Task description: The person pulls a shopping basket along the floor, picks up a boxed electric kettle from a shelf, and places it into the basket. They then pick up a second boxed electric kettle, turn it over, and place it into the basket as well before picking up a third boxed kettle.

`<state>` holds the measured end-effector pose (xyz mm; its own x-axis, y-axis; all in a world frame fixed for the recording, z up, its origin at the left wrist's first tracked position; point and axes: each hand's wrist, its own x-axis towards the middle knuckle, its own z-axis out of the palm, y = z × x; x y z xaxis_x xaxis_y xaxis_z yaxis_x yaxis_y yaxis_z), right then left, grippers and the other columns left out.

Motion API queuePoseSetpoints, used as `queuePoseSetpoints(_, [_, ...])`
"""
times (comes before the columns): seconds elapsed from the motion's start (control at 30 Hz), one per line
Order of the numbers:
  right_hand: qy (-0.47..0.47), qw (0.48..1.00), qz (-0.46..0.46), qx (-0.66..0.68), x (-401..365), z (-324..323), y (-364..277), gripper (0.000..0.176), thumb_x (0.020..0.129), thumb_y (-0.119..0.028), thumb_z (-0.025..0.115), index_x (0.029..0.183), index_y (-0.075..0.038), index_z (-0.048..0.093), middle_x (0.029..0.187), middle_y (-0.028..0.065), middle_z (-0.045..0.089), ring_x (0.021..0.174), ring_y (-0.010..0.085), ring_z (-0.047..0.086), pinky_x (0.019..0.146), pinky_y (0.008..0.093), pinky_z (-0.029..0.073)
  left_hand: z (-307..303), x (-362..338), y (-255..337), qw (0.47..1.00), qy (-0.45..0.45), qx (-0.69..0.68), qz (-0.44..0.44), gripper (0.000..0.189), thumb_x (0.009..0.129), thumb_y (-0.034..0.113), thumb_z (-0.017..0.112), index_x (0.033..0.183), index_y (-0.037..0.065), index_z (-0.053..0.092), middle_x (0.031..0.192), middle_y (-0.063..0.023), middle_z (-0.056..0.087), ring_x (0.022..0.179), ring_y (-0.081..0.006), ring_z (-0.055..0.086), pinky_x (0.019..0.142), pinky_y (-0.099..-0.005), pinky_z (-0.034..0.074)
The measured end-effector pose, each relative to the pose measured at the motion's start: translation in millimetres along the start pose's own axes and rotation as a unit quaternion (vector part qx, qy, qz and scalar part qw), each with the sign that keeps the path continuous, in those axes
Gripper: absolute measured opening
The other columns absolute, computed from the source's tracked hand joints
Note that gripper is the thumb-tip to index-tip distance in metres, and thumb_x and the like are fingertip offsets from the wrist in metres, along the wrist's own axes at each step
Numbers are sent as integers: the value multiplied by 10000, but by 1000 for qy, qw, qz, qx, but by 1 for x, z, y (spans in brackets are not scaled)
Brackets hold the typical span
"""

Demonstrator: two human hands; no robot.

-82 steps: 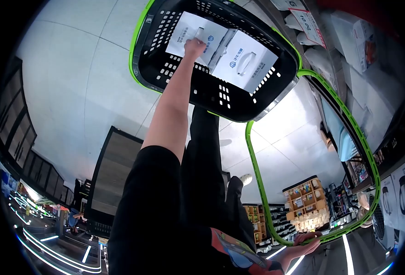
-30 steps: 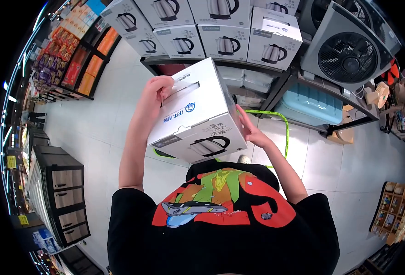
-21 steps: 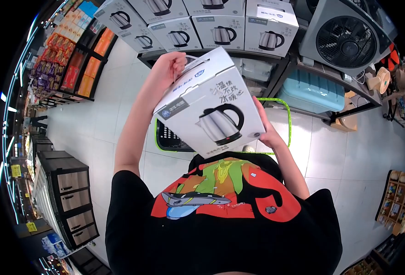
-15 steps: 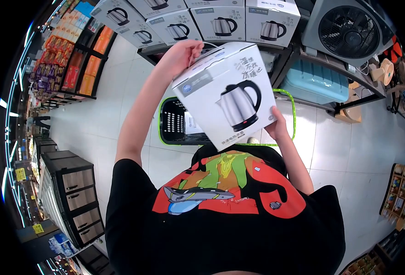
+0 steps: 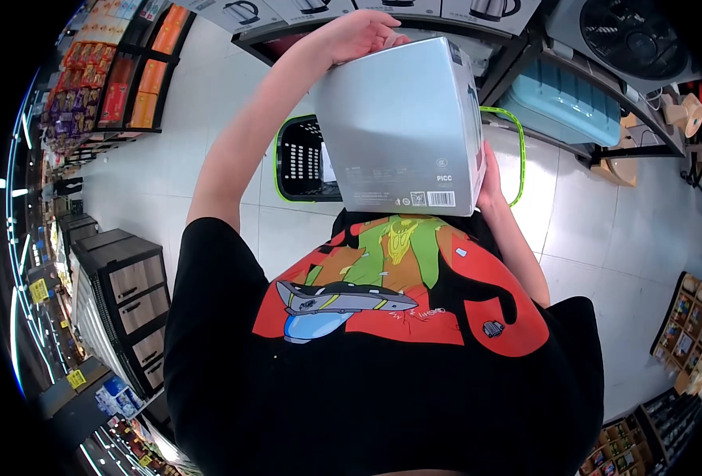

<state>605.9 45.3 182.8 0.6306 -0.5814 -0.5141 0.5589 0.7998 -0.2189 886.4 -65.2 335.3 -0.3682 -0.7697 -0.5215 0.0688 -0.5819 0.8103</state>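
A white kettle box (image 5: 398, 127) is in front of my chest, its plain side with small print and a barcode facing me. My left hand (image 5: 364, 36) is at the box's upper left edge, fingers curled over the top, partly hidden behind it. At the right side, my right hand (image 5: 489, 176) supports the box, with its fingers mostly hidden. Below and behind the box stands a black shopping basket (image 5: 301, 163) with a green rim, a white item (image 5: 327, 165) partly visible inside.
A shelf with more kettle boxes (image 5: 490, 9) runs along the top. To its right are a fan (image 5: 632, 36) and a blue storage bin (image 5: 561, 103). A drawer cabinet (image 5: 128, 293) stands at the left, and a wooden display rack (image 5: 688, 333) at the right.
The box has turned from its kettle picture to its plain printed side. Both hands have moved with it, and the camera view has shifted slightly.
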Motion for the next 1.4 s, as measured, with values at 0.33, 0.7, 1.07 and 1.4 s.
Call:
queuePoseSetpoints(0.33, [-56, 989, -122, -53, -8, -13, -11, 557, 718, -354, 523, 1198, -124, 358, 1129, 75, 467, 1009, 267, 470, 784, 419, 428, 43, -46, 44, 973, 32, 173, 146, 167, 768, 149, 506, 796, 5, 584, 650, 17, 481, 590, -40, 356, 523, -173, 287])
queuePoseSetpoints(0.7, [-46, 859, -422, -286, -15, 100, -97, 879, 573, 61, 598, 1310, -166, 176, 1250, 26, 318, 1118, 165, 346, 883, 291, 346, 110, -56, 140, 893, 21, 212, 397, 131, 748, 118, 510, 774, 8, 575, 694, 16, 517, 615, -39, 361, 585, -162, 288])
queuePoseSetpoints(1.07, [-126, 843, -460, -247, 6, 149, -217, 769, 694, 27, 583, 1308, -182, 170, 1194, 44, 359, 1068, 174, 389, 831, 307, 388, 145, 6, 254, 813, 32, 322, 484, 165, 742, 152, 517, 803, 30, 610, 650, 24, 479, 571, -33, 350, 502, -139, 284])
queuePoseSetpoints(1.4, [-57, 685, -556, -467, 43, 175, -276, 764, 720, -90, 612, 1314, -79, 132, 1163, 82, 435, 1027, 139, 433, 882, 263, 332, 94, 100, 303, 812, 63, 286, 504, 160, 756, 101, 500, 855, 4, 579, 795, -22, 541, 713, -92, 433, 625, -210, 353])
